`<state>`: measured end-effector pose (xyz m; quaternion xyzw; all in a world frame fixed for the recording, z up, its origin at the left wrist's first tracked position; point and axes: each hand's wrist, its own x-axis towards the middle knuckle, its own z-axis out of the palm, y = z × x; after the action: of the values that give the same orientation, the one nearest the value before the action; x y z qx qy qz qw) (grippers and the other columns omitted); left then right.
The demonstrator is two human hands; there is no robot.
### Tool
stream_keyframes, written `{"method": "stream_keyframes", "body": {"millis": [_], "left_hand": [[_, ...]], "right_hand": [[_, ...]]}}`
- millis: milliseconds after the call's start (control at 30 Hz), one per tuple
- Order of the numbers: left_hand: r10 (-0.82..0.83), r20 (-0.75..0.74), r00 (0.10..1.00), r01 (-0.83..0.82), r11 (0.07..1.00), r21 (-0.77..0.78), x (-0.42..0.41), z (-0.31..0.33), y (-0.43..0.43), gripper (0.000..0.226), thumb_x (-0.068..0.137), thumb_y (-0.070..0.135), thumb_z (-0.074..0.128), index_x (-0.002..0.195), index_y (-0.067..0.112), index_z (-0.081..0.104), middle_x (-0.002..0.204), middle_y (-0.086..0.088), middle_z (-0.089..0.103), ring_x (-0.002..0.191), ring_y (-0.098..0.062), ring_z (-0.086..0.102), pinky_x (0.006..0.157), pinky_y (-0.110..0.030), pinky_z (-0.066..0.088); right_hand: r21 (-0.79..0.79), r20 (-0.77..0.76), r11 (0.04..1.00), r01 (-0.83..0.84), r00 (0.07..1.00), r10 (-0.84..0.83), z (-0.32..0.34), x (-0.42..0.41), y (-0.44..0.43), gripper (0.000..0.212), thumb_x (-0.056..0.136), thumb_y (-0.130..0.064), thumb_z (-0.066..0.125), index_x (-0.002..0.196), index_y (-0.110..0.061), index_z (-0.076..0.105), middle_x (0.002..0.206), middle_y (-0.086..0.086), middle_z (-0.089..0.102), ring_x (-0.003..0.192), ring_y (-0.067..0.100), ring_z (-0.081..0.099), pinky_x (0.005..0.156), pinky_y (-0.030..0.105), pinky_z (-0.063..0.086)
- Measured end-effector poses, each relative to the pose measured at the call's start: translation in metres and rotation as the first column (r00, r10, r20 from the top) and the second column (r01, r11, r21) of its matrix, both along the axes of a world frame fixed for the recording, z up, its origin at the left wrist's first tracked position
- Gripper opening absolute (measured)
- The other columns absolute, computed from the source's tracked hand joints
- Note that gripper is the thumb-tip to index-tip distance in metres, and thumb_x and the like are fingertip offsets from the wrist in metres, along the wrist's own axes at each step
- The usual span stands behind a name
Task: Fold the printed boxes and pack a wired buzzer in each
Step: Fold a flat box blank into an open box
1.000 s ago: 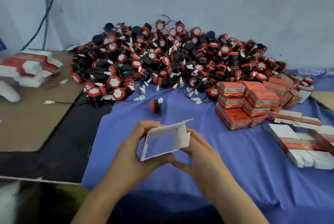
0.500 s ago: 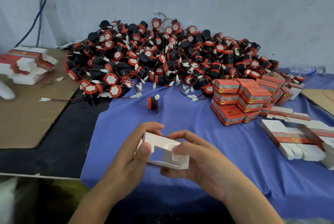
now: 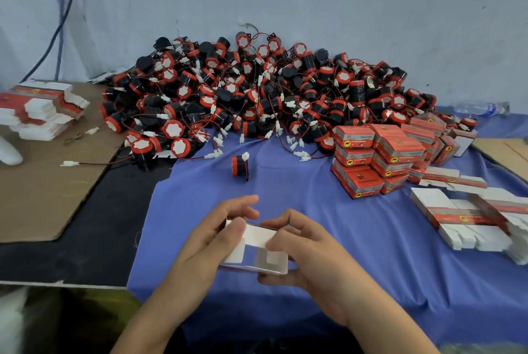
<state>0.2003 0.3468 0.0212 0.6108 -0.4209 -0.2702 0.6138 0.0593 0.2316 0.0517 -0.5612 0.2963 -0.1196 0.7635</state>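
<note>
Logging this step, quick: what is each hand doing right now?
Left hand: grips the half-folded box.
Right hand: grips the same box.

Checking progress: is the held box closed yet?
Not closed: the box shows open white flaps, held by left hand and right hand.

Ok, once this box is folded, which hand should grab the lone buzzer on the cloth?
Left, probably. The buzzer lies just beyond the left hand; the right hand sits farther off and can hold the box.
</note>
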Motion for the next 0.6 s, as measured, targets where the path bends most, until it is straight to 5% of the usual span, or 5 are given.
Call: {"method": "stream_keyframes", "body": {"millis": [100,233,367,433,600], "left_hand": [[-0.028,-0.005,1.000,0.028,1.000,0.007,-0.007,-0.006,0.006,0.025,0.093,0.038,0.061,0.116,0.042,0.069,0.117,0.008,0.070,0.113,-0.009,0.064,0.091,-0.013,0.047],[-0.044,0.021,0.999,0.042,0.997,0.065,-0.009,-0.007,0.006,0.026,0.093,0.029,0.057,0.111,0.044,0.069,0.117,0.009,0.070,0.117,-0.008,0.062,0.094,-0.013,0.046],[-0.021,-0.066,0.998,0.025,0.998,0.066,-0.002,-0.003,0.013,0.017,0.099,0.036,0.062,0.114,0.039,0.069,0.119,0.009,0.070,0.112,-0.009,0.065,0.091,-0.021,0.054],[-0.018,-0.096,0.995,0.024,0.998,0.063,0.000,-0.001,0.015,0.022,0.096,0.035,0.060,0.115,0.038,0.069,0.119,0.011,0.069,0.109,-0.008,0.066,0.085,-0.019,0.055],[-0.062,0.100,0.993,0.056,0.997,0.062,-0.006,0.002,0.010,0.020,0.099,0.032,0.057,0.113,0.044,0.065,0.118,0.014,0.066,0.116,-0.007,0.061,0.091,-0.012,0.046]], "right_hand": [[-0.118,-0.060,0.993,0.011,0.998,-0.018,-0.002,0.001,0.002,0.009,0.075,-0.012,0.066,0.082,-0.017,0.070,0.103,0.016,0.067,0.074,0.023,0.059,0.074,0.052,0.063],[-0.227,-0.151,0.974,0.015,0.987,-0.050,-0.004,0.001,0.004,0.010,0.087,-0.013,0.065,0.086,-0.021,0.072,0.105,0.013,0.069,0.076,0.021,0.061,0.079,0.055,0.062],[-0.010,-0.011,0.993,-0.114,0.993,0.114,-0.005,-0.010,-0.008,0.037,0.087,-0.050,0.066,0.114,-0.028,0.077,0.120,-0.006,0.073,0.112,0.015,0.069,0.089,0.044,0.061],[0.076,0.094,0.987,-0.144,0.986,0.137,-0.008,-0.017,-0.013,0.042,0.091,-0.044,0.064,0.128,-0.025,0.071,0.132,-0.001,0.069,0.126,0.020,0.063,0.095,0.047,0.058],[-0.153,0.116,0.987,-0.045,0.991,0.063,-0.027,-0.012,-0.002,0.029,0.098,-0.020,0.068,0.126,-0.027,0.068,0.128,-0.001,0.070,0.112,0.021,0.070,0.093,0.040,0.059]]}}
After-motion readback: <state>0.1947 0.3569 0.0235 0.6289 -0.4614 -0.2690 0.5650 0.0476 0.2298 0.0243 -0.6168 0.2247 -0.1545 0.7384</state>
